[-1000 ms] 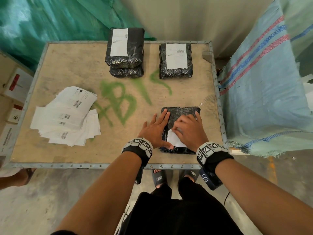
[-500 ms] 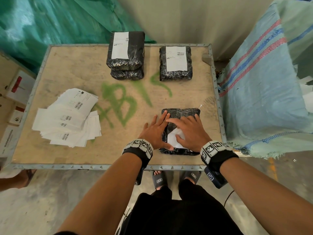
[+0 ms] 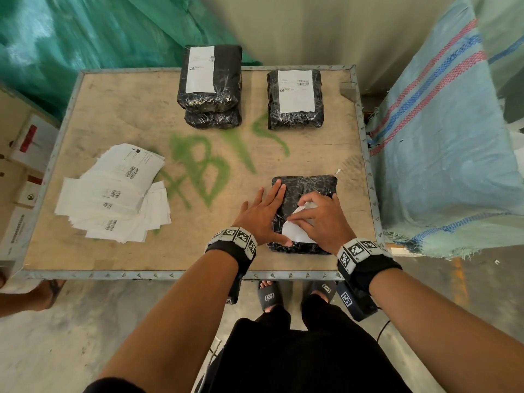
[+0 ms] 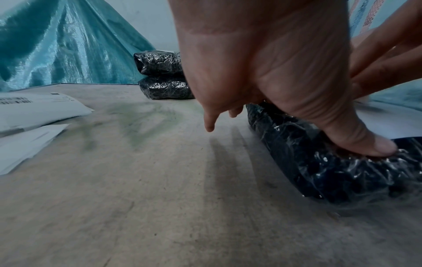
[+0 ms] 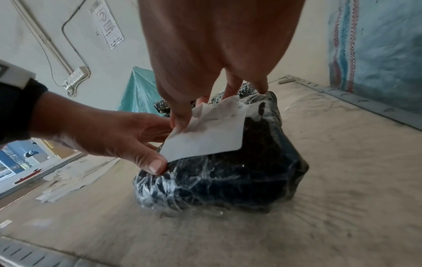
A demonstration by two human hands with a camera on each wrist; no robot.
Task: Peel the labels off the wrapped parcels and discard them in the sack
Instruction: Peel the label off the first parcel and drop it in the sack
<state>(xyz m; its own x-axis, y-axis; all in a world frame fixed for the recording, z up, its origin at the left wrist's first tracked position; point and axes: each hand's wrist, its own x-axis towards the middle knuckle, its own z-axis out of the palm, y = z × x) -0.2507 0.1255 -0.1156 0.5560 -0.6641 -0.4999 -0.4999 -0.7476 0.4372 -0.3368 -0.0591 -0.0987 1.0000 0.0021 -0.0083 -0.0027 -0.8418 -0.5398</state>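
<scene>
**Label half lifted from the near parcel**

The right hand (image 3: 323,222) pinches the white label (image 5: 205,133) between thumb and curled fingers (image 5: 230,86), its far end raised off the black wrap and creased, its near end apparently still stuck down. The left hand (image 3: 262,215) lies flat on the left side of the same parcel (image 3: 309,185), fingers straight and slightly spread, thumb (image 4: 356,139) pressed into the wrap near the label's near corner.

The parcel sits at the near right of the surface (image 3: 119,114), a worn wooden board with a metal rim and green spray paint across its middle. At the far edge stand a stack of two parcels (image 3: 211,86) and, to its right, a single parcel (image 3: 295,99), both with labels on top. A loose pile of peeled labels (image 3: 116,194) lies at the left. The woven sack (image 3: 442,154), pale blue with red and blue stripes, hangs just beside the right rim. Green tarpaulin (image 3: 85,38) drapes behind the far left corner; the floor is bare concrete.

Only the right wrist view shows the label's underside and its fold, plus a wall with a cable, power strip and notice. The left wrist view shows the little finger hanging clear of the board. The head view alone shows both forearms reaching in from the near edge, with marker bands on the wrists.
</scene>
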